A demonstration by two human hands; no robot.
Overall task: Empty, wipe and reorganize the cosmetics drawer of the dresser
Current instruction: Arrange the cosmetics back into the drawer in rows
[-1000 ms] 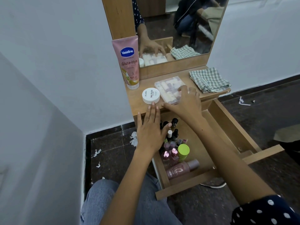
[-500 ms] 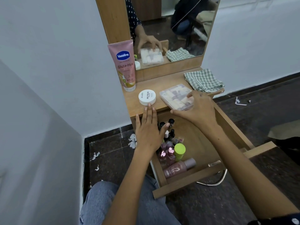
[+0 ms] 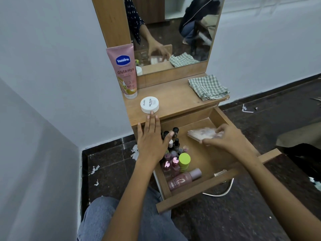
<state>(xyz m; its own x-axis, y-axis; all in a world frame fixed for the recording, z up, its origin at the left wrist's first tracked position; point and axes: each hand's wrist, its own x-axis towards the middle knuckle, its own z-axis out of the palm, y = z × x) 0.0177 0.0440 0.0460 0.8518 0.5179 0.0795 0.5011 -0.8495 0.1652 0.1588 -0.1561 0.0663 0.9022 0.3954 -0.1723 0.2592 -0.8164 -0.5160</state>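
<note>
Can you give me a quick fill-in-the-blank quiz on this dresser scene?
1. The right hand holds the clear case over the open ____.
2. The checked cloth lies on the dresser ____.
3. The bottle beside the nail polishes has a ____ cap.

Answers: drawer; top; green

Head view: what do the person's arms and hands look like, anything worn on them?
Both forearms are bare, with no sleeve showing on them here. The left hand and right hand wear no gloves, and no rings, watch or bracelets show. The left fingers have short, unpainted nails. The mirror reflection shows a dark, white-dotted sleeve.
</note>
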